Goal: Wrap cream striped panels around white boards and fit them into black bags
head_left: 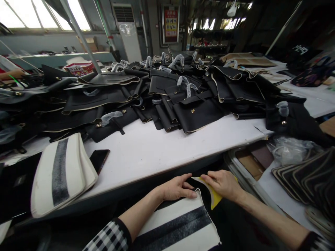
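Observation:
My left hand [176, 188] lies fingers-down on the top edge of a white fabric panel with a grey-black stripe [180, 223], below the table's front edge. My right hand [224, 184] is closed on a yellow sheet [214, 197] that lies over dark material beside the panel; its fingers pinch the sheet's upper corner. A second white striped panel [61, 174] rests on the white table [162, 146] at the left.
A big heap of black leather bag pieces [162, 94] with gold studs covers the table's far half. A dark phone [98, 159] lies beside the striped panel. Stacked dark pads [309, 177] and a plastic bag [290, 150] sit at right.

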`<state>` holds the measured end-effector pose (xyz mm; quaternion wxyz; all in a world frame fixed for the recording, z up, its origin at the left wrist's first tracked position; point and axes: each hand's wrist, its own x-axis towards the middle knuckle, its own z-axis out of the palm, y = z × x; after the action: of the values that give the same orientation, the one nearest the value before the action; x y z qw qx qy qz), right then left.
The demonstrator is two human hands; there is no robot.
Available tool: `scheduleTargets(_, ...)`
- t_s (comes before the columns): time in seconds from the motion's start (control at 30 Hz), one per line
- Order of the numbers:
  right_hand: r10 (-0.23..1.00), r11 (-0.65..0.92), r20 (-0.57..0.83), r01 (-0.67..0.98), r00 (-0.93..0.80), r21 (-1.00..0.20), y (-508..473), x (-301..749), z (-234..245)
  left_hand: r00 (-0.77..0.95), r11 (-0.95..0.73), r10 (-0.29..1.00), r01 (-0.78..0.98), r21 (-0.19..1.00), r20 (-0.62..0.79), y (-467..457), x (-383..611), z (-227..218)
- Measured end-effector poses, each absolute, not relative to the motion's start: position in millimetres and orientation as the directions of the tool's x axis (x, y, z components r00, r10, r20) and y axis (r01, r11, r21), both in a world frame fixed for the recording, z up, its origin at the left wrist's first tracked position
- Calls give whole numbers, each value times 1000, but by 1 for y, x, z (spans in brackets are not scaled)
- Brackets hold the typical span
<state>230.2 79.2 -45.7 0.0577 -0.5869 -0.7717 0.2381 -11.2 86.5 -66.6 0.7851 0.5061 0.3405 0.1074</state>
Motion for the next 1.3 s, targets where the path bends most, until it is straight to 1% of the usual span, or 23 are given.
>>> scheduleTargets(0.03, 929, 266, -141, 882, -342, -388, 84, 226, -42, 728, 456, 533, 182, 871, -431, 86, -11, -67)
scheduleTargets(0.1, 893, 397, -86, 863, -442, -313, 91, 217, -34, 694, 423, 581, 189, 886, -425, 86, -11, -66)
scheduleTargets(0.2, 830, 531, -56, 817, -555, -224, 96, 205, -27, 696, 329, 636, 147, 933, -333, 87, -10, -59)
scheduleTargets(0.27, 799, 584, -48, 792, -600, -179, 98, 201, -25, 733, 226, 640, 109, 968, -232, 87, -11, -53)
scheduleTargets(0.33, 775, 620, -44, 771, -631, -144, 99, 199, -24, 766, 131, 619, 115, 985, -172, 88, -11, -49)
scheduleTargets(0.47, 736, 670, -45, 736, -676, -98, 101, 198, -22, 781, 43, 589, 228, 973, -209, 88, -13, -45)
scheduleTargets(0.57, 711, 697, -57, 714, -700, -72, 101, 198, -21, 784, -8, 584, 264, 964, -210, 88, -15, -44)
scheduleTargets(0.8, 700, 706, -108, 707, -706, -46, 100, 196, -22, 777, -106, 598, 320, 941, -197, 84, -14, -43)
scheduleTargets(0.97, 725, 674, -132, 736, -676, -69, 95, 193, -25, 748, -124, 619, 396, 910, -241, 83, -14, -45)
scheduleTargets(1.1, 771, 612, -159, 786, -617, -83, 87, 191, -27, 751, -153, 620, 401, 903, -229, 84, -12, -41)
scheduleTargets(1.3, 849, 481, -212, 874, -483, -66, 71, 187, -24, 761, -222, 618, 409, 885, -196, 81, -4, -36)
